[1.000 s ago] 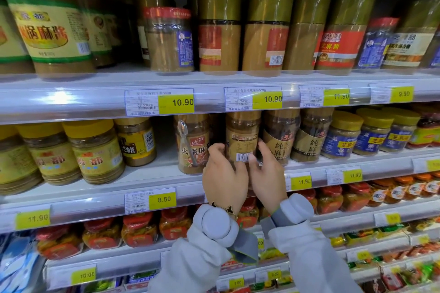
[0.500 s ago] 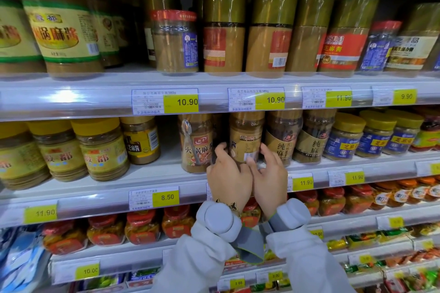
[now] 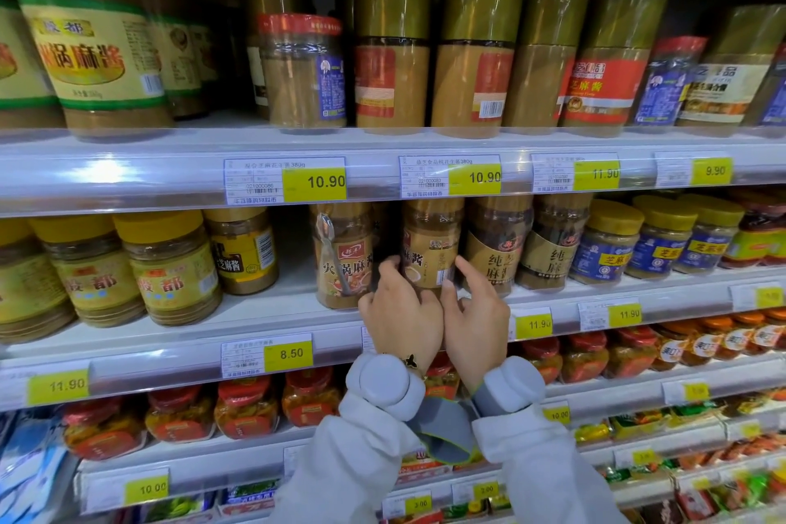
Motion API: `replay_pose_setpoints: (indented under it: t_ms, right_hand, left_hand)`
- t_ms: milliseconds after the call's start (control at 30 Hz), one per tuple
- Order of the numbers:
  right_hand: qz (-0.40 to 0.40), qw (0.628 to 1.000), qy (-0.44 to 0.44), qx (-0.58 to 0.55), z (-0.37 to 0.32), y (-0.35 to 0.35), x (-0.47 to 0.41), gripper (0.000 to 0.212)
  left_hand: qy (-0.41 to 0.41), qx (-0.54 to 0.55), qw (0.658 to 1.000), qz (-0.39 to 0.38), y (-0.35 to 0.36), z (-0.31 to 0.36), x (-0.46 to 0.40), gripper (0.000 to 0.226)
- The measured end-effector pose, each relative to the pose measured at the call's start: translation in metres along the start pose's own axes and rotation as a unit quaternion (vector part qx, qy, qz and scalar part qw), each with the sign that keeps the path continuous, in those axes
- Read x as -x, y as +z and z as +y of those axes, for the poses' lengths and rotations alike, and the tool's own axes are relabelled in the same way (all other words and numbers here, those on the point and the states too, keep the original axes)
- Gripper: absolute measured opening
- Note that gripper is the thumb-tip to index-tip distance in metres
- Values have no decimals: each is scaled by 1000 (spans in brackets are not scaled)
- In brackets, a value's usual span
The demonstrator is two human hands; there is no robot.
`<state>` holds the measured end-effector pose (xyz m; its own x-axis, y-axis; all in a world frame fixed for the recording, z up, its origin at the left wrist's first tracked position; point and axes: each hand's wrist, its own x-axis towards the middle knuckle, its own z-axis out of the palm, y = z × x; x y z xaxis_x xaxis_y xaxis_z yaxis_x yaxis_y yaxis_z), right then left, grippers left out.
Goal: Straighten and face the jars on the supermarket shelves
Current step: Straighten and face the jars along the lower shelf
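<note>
Tan sesame-paste jar [image 3: 430, 248] stands upright on middle shelf, label angled.

Supermarket, stocked shelves [image 3: 127, 179], price tags [image 3: 314, 182]

Head view – close, facing shelves [image 3: 170, 191] straight on – slightly downward

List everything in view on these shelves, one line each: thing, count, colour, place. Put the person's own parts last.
Tall jars: about six, gold lids, tan contents, top shelf centre.
Short jars: two seen, red lids, top shelf.
Wide jars: several, yellow lids, middle shelf left.
Brown jars: about four, middle shelf centre.
Held jar: one, tan, middle shelf, label partly turned.
Blue-label jars: about three, yellow lids, middle shelf right.
Red-lidded jars: many, lower shelf.
Price tags: many, yellow, on shelf edges.
Left hand: on held jar.
Right hand: on held jar.
Sleeves: two, pale grey.
</note>
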<state>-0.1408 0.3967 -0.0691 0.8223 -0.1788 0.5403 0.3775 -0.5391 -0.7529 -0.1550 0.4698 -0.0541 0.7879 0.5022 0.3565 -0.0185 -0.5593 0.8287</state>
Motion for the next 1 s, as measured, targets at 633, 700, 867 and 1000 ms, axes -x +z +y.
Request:
replay_pose_setpoints:
  t_ms: [633, 700, 867, 1000]
  right_hand:
    - [-73, 997, 12, 13, 1, -4, -9, 56]
    - [-80, 996, 16, 19, 2, -5, -9, 56]
    - [8, 1000, -3, 24, 1, -2, 5, 42]
    - [-23, 1000, -1, 17, 3, -2, 3, 45]
  left_hand:
    - [38, 32, 999, 12, -13, 4, 13, 46]
    - [34, 36, 999, 14, -13, 3, 12, 44]
    - [32, -18, 999, -25, -9, 3, 2, 62]
    - [22, -19, 999, -24, -8, 3, 5, 60]
